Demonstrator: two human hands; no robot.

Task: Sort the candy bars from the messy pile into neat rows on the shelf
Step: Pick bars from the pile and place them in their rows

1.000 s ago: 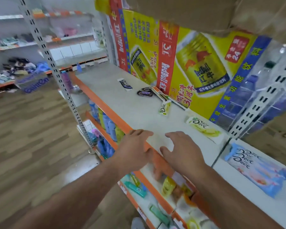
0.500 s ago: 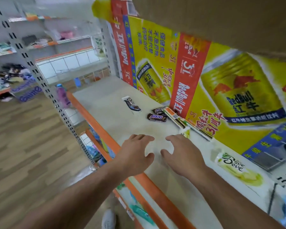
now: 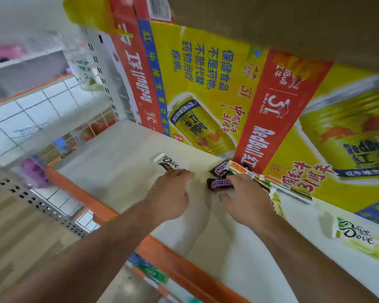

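Left of the Snickers bar [image 3: 219,183], a white Dove bar [image 3: 167,163] lay on the shelf [image 3: 118,169], with the left hand [image 3: 171,193] loose and empty at its near end. The right hand [image 3: 247,197] covered the Snickers bar's right end, thumb beneath; I could not tell whether it pinched. This looked like the gathering step. The next move would call for a firm grip, then aligning the bars.

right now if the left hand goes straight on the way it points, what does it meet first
Probably the white Dove bar, just beyond the left hand; whether they touch is unclear.
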